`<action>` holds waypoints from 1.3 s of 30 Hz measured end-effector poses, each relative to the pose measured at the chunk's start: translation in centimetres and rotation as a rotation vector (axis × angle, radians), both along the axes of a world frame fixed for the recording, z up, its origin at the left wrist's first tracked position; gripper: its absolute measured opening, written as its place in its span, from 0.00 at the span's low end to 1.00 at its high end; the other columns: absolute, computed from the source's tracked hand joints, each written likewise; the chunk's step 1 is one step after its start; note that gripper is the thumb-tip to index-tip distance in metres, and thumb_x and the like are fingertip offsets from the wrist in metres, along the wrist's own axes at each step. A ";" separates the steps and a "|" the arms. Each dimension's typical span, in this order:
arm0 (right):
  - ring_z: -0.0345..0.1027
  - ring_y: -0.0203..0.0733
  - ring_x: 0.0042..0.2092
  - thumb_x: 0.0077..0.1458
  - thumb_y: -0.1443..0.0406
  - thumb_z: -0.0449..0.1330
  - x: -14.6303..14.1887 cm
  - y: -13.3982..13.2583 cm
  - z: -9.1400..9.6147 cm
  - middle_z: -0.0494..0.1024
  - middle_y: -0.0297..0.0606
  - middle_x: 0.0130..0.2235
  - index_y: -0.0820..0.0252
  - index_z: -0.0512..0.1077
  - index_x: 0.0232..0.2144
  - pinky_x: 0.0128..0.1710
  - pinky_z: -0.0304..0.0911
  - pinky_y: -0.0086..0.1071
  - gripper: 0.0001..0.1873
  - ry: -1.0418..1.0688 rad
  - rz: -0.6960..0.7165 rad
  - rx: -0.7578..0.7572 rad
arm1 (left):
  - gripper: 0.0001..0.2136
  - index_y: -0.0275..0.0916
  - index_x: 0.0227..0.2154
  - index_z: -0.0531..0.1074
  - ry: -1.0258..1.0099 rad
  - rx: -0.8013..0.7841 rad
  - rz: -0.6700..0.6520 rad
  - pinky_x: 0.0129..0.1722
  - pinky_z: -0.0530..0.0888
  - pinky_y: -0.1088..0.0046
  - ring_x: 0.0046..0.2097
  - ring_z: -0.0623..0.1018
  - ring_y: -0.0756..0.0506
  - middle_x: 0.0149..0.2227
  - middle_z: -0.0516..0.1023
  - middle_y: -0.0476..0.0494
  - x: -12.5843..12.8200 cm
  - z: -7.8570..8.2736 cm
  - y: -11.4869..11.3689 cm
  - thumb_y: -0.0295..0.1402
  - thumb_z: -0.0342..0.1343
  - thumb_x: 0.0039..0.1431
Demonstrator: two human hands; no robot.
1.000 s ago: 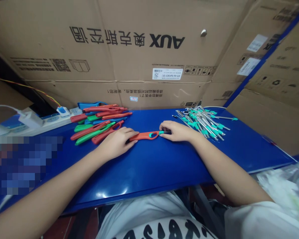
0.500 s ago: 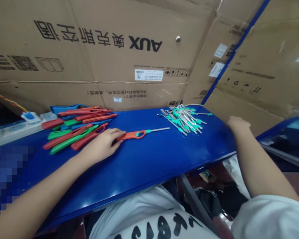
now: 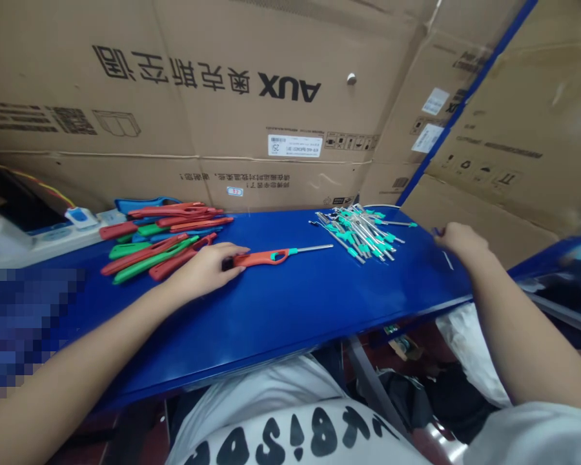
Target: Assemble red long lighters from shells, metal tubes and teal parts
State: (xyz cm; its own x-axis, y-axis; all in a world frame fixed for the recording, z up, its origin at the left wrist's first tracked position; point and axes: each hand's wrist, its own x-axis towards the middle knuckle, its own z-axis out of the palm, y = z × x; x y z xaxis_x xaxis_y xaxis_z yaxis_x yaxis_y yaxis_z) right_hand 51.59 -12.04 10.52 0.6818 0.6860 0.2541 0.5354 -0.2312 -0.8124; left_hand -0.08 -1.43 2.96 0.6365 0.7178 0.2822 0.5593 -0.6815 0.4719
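Note:
My left hand point(image 3: 210, 268) is closed round the handle end of an orange gas lighter point(image 3: 261, 258). It lies on the blue table with its teal collar and thin metal tube pointing right. At the table's right end my right hand point(image 3: 465, 242) is closed, fingertips down near the surface. A small dark bit shows at its fingertips and a thin pale sliver below them; I cannot make out what it holds. Left of that hand lies a pile of metal lighter tubes point(image 3: 361, 232) with teal ends. Behind my left hand, red, green and blue lighter handles point(image 3: 167, 236) lie heaped.
Cardboard sheets point(image 3: 213, 129) with printing stand along the back and right of the blue table point(image 3: 290, 310). A white power strip point(image 3: 58, 242) with a plug and a red-yellow wire lies at the left. Below the table's right front are a white bag point(image 3: 469, 349) and dark things.
The view has shifted slightly. My right hand, blurred before, is clearer, with a dark bit and pale sliver now showing at its fingers. My left hand keeps hold of the gas lighter.

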 end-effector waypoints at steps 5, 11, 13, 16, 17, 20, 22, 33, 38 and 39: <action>0.70 0.31 0.22 0.49 0.77 0.67 -9.9 4.4 2.4 0.74 0.32 0.23 0.59 0.70 0.28 0.22 0.64 0.25 0.13 0.143 0.401 0.079 | 0.26 0.39 0.45 0.80 -0.183 -0.277 0.147 0.48 0.79 0.60 0.43 0.82 0.39 0.42 0.84 0.41 -0.4 0.1 0.8 0.49 0.67 0.46; 0.70 0.32 0.24 0.48 0.61 0.73 -28.3 7.8 -0.3 0.75 0.30 0.27 0.58 0.69 0.32 0.23 0.75 0.29 0.16 0.487 1.112 0.185 | 0.26 0.37 0.41 0.81 -0.305 -0.510 0.149 0.49 0.78 0.60 0.43 0.82 0.39 0.40 0.84 0.41 -1.4 -0.4 1.8 0.46 0.73 0.37; 0.68 0.32 0.23 0.49 0.53 0.71 -33.0 8.0 -3.3 0.72 0.26 0.26 0.55 0.65 0.31 0.22 0.75 0.30 0.20 0.627 1.184 0.240 | 0.23 0.36 0.36 0.80 -0.357 -0.573 0.091 0.46 0.78 0.61 0.40 0.82 0.40 0.37 0.84 0.42 -1.6 -0.8 2.0 0.45 0.73 0.38; 0.70 0.33 0.25 0.50 0.47 0.68 -36.6 7.5 -7.5 0.70 0.26 0.29 0.53 0.62 0.34 0.19 0.73 0.28 0.24 0.755 1.236 0.246 | 0.16 0.36 0.31 0.78 -0.356 -0.592 0.047 0.43 0.77 0.66 0.37 0.81 0.43 0.33 0.83 0.44 -1.7 -1.3 2.4 0.42 0.69 0.43; 0.71 0.33 0.27 0.51 0.47 0.67 -36.9 7.2 -8.5 0.70 0.26 0.30 0.53 0.62 0.35 0.20 0.74 0.29 0.23 0.755 1.252 0.224 | 0.15 0.36 0.32 0.78 -0.359 -0.591 0.043 0.43 0.77 0.67 0.37 0.81 0.44 0.33 0.83 0.45 -1.8 -1.5 2.5 0.40 0.69 0.44; 0.72 0.31 0.27 0.56 0.48 0.64 -36.6 6.7 -10.0 0.71 0.28 0.32 0.54 0.63 0.37 0.23 0.76 0.28 0.20 0.744 1.229 0.223 | 0.14 0.35 0.35 0.78 -0.371 -0.589 0.037 0.43 0.77 0.68 0.38 0.81 0.44 0.36 0.83 0.44 -1.8 -1.8 2.7 0.36 0.67 0.44; 0.72 0.31 0.27 0.57 0.49 0.64 -36.2 6.6 -10.1 0.72 0.28 0.33 0.54 0.63 0.37 0.24 0.75 0.27 0.19 0.739 1.206 0.235 | 0.14 0.35 0.36 0.79 -0.378 -0.593 0.032 0.43 0.77 0.68 0.38 0.82 0.44 0.37 0.83 0.43 -1.7 -1.9 2.7 0.34 0.67 0.44; 0.72 0.31 0.26 0.57 0.50 0.65 -36.5 6.4 -9.9 0.72 0.26 0.29 0.54 0.65 0.36 0.24 0.76 0.27 0.18 0.761 1.221 0.226 | 0.13 0.35 0.38 0.79 -0.356 -0.518 -0.004 0.41 0.78 0.67 0.38 0.82 0.43 0.39 0.84 0.41 -1.7 -2.0 2.5 0.34 0.65 0.48; 0.72 0.30 0.26 0.56 0.50 0.65 -36.4 6.4 -9.2 0.73 0.28 0.32 0.55 0.65 0.35 0.23 0.75 0.27 0.18 0.776 1.168 0.281 | 0.13 0.35 0.35 0.78 -0.342 -0.491 0.002 0.41 0.77 0.66 0.38 0.82 0.43 0.36 0.84 0.41 -1.5 -1.6 2.1 0.37 0.67 0.47; 0.72 0.30 0.26 0.56 0.50 0.65 -36.3 6.4 -8.9 0.73 0.28 0.32 0.55 0.65 0.35 0.23 0.74 0.27 0.18 0.779 1.152 0.300 | 0.14 0.35 0.35 0.78 -0.339 -0.488 0.002 0.41 0.77 0.66 0.38 0.82 0.42 0.36 0.83 0.41 -1.5 -1.6 1.9 0.38 0.67 0.47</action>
